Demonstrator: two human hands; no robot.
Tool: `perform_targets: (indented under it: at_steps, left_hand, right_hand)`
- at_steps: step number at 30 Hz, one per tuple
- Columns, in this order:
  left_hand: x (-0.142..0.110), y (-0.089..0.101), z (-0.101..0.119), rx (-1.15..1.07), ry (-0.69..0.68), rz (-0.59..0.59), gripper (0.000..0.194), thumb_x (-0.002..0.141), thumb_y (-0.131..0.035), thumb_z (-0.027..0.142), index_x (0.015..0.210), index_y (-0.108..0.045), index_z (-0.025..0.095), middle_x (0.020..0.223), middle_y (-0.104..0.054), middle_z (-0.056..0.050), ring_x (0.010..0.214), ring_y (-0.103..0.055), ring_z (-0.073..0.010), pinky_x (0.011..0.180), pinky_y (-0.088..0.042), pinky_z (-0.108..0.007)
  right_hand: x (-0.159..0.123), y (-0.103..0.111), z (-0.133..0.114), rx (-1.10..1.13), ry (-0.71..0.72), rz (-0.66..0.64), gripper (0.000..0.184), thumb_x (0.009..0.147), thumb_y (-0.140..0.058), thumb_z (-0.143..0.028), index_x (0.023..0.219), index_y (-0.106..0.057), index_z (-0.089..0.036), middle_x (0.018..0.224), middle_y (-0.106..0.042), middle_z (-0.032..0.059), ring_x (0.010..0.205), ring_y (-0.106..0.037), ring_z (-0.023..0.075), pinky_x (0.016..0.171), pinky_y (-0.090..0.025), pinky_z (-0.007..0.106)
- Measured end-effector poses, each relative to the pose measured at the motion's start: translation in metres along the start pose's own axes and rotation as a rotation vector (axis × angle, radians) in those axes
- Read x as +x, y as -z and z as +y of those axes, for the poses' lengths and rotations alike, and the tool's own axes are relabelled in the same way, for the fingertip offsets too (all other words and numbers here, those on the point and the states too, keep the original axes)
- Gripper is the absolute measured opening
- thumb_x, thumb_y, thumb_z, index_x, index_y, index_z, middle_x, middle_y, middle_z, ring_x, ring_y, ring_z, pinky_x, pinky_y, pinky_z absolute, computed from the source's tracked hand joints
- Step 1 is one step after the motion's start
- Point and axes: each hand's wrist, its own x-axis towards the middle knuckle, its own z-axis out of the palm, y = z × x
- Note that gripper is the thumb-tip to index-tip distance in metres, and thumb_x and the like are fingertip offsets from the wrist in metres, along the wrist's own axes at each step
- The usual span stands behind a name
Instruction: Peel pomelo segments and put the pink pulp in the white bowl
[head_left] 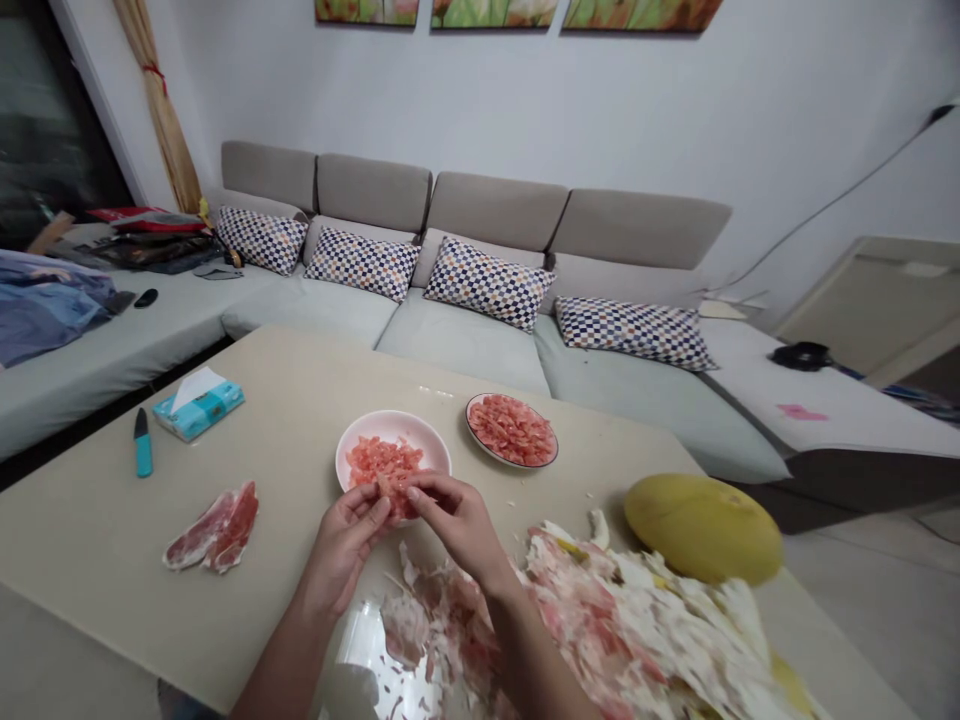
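Both hands meet over the near rim of a white bowl point(435, 447) that holds loose pink pomelo pulp point(379, 460). My left hand point(341, 540) pinches a piece of pomelo flesh point(395, 495) from the left, thumb against fingers. From the right, my right hand point(457, 520) grips the same piece with thumb and fingertips. A dark-rimmed plate point(469, 432) behind the bowl carries a heap of pink pulp. Two pomelo segments point(217, 530) with their skin lie on the table to the left. Peel and membrane scraps point(600, 620) are piled under and right of my right forearm.
A whole yellow-green pomelo point(701, 525) sits at the table's right. To the left are a teal-handled knife point(143, 450) and a blue tissue pack point(201, 405). A grey sofa point(465, 345) with patterned cushions point(487, 283) stands beyond the table point(300, 380).
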Motion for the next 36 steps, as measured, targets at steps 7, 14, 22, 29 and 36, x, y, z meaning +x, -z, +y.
perform_targets:
  at_steps: [7,14,22,29,36]
  left_hand:
    - [0.002,0.002,-0.001,-0.042,0.0,0.035,0.036,0.066,-0.087,0.02,0.1,-0.073,0.017,0.094,-0.073,-0.003,0.081,-0.068,-0.0106,0.079,-0.058,-0.021]
    - [0.001,0.001,-0.001,0.037,-0.02,-0.025,0.031,0.073,-0.081,0.025,0.101,-0.073,0.015,0.103,-0.073,-0.007,0.091,-0.068,-0.0142,0.086,-0.055,-0.024]
    - [0.001,-0.001,-0.003,0.189,-0.118,-0.019,0.034,0.068,-0.084,0.029,0.094,-0.07,0.014,0.096,-0.075,-0.008,0.092,-0.069,-0.0193,0.083,-0.054,-0.028]
    - [0.002,0.0,-0.002,0.273,-0.125,-0.011,0.038,0.066,-0.084,0.035,0.095,-0.072,0.013,0.096,-0.076,-0.01,0.09,-0.071,-0.0228,0.084,-0.055,-0.033]
    - [0.004,0.002,-0.004,0.294,-0.13,0.017,0.043,0.064,-0.085,0.039,0.098,-0.074,0.014,0.098,-0.077,-0.01,0.087,-0.072,-0.0242,0.085,-0.056,-0.036]
  right_hand:
    - [0.008,0.008,0.015,-0.039,-0.043,0.1,0.025,0.079,-0.073,-0.038,0.097,-0.075,-0.02,0.105,-0.073,0.0094,0.097,-0.068,0.0255,0.087,-0.054,0.039]
    - [0.003,-0.001,0.009,-0.136,0.032,0.017,0.023,0.082,-0.072,-0.032,0.103,-0.074,-0.023,0.107,-0.072,0.0082,0.098,-0.067,0.0238,0.088,-0.053,0.038]
    - [0.0,-0.007,0.007,-0.113,0.018,0.018,0.011,0.078,-0.076,-0.027,0.087,-0.076,-0.021,0.086,-0.073,0.005,0.079,-0.067,0.0201,0.073,-0.053,0.031]
    - [0.001,-0.004,0.013,0.013,-0.123,-0.014,0.017,0.074,-0.078,-0.033,0.083,-0.076,-0.018,0.082,-0.074,0.0052,0.074,-0.068,0.0202,0.07,-0.054,0.031]
    - [0.003,-0.004,0.013,0.042,-0.163,-0.028,0.021,0.073,-0.078,-0.036,0.084,-0.077,-0.017,0.081,-0.075,0.0052,0.074,-0.068,0.0194,0.072,-0.054,0.031]
